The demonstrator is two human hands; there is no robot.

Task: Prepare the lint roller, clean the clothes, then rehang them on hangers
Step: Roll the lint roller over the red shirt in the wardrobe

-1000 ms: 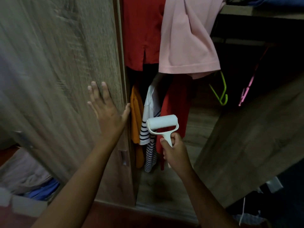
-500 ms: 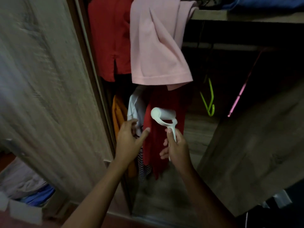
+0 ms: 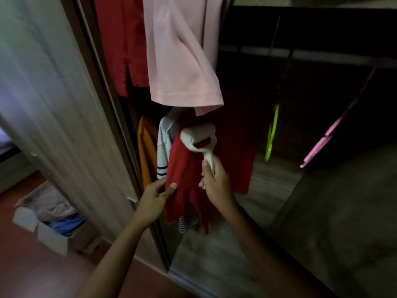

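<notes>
My right hand (image 3: 217,182) grips the handle of a white lint roller (image 3: 198,137), whose roll lies against a hanging red garment (image 3: 184,175) inside the wardrobe. My left hand (image 3: 153,197) pinches the left edge of that red garment between thumb and fingers. Behind it hang a white striped top (image 3: 164,145) and an orange garment (image 3: 146,147). Above them hang a pink shirt (image 3: 180,54) and a red shirt (image 3: 120,39).
The wooden sliding door (image 3: 53,104) stands at the left. A green hanger (image 3: 271,134) and a pink hanger (image 3: 322,143) dangle in the dark right part of the wardrobe. A cardboard box of clothes (image 3: 51,220) sits on the floor at lower left.
My left hand left the wardrobe door and took hold of the red garment's edge. My right hand brought the lint roller up onto that garment. The view shifted to the right.
</notes>
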